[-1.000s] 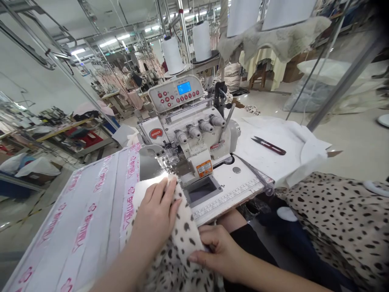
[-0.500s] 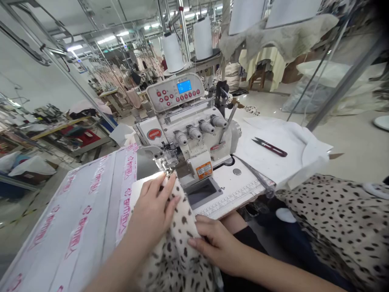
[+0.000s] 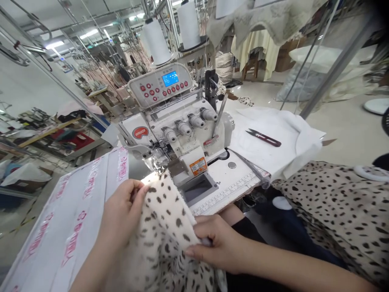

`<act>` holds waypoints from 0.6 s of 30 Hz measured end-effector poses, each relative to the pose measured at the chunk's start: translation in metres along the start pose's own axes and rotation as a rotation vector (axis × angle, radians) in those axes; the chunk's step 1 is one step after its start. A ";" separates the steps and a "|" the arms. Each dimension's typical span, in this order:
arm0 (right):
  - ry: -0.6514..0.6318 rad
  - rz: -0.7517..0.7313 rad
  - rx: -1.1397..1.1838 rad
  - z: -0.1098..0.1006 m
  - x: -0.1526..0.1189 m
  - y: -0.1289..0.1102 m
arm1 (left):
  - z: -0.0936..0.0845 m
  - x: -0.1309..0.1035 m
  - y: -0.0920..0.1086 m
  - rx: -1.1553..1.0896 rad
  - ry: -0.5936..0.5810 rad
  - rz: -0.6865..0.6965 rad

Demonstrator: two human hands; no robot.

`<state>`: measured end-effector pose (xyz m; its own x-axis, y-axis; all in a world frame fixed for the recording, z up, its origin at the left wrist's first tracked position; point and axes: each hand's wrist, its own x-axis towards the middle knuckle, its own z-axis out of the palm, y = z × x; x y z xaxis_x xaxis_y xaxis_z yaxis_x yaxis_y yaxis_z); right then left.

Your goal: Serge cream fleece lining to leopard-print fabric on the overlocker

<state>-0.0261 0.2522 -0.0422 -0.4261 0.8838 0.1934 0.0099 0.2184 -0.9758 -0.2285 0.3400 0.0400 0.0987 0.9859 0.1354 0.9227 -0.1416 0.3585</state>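
A cream fabric piece with dark spots (image 3: 165,198) runs from the presser foot of a white overlock sewing machine (image 3: 185,125) down toward my lap. My left hand (image 3: 123,207) is closed, pinching the fabric's left edge just short of the presser foot. Lower down, my right hand (image 3: 217,243) grips the right edge between thumb and fingers. The fabric's far end lies at the lit needle area (image 3: 158,170); whether it is under the foot I cannot tell. Below my hands the fabric hangs in folds.
Dark red thread snips (image 3: 263,138) lie on white cloth right of the machine. A taped white surface with pink print (image 3: 75,207) extends at left. More spotted fabric (image 3: 337,202) is draped at right. Thread cones (image 3: 156,40) stand behind the machine.
My left hand has gone from lying flat on the fabric by the presser foot to pinching its left edge, farther left and back. My right hand keeps its grip. The view has shifted slightly.
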 end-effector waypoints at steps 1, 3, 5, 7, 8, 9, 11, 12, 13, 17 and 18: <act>-0.015 0.017 0.037 -0.001 -0.002 -0.002 | 0.001 -0.001 0.000 0.010 0.008 0.012; -0.047 0.057 0.122 0.000 -0.006 -0.004 | 0.004 -0.002 0.001 0.023 0.007 0.038; -0.076 0.097 0.209 0.001 -0.011 -0.004 | 0.005 -0.002 0.002 0.021 -0.011 0.076; -0.087 0.126 0.265 0.003 -0.013 -0.001 | 0.005 0.002 0.004 0.026 -0.033 0.118; -0.086 0.133 0.273 0.004 -0.013 0.000 | 0.005 0.005 0.005 0.032 -0.046 0.135; -0.079 0.136 0.269 0.003 -0.012 0.001 | 0.004 0.009 0.005 0.041 -0.059 0.144; -0.064 0.147 0.256 0.002 -0.008 0.002 | 0.003 0.018 0.006 0.059 -0.088 0.143; -0.059 0.153 0.259 0.001 -0.005 0.001 | 0.002 0.022 0.007 0.066 -0.102 0.137; -0.057 0.159 0.267 -0.001 -0.002 0.001 | 0.001 0.027 0.007 0.071 -0.116 0.132; -0.072 0.201 0.348 -0.005 0.011 -0.001 | -0.001 0.047 0.004 0.133 -0.129 0.132; -0.082 0.216 0.363 -0.006 0.014 -0.001 | -0.001 0.053 0.002 0.154 -0.117 0.145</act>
<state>-0.0267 0.2669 -0.0378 -0.5196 0.8543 -0.0141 -0.2059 -0.1412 -0.9683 -0.2216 0.3917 0.0488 0.2682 0.9613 0.0634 0.9408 -0.2756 0.1972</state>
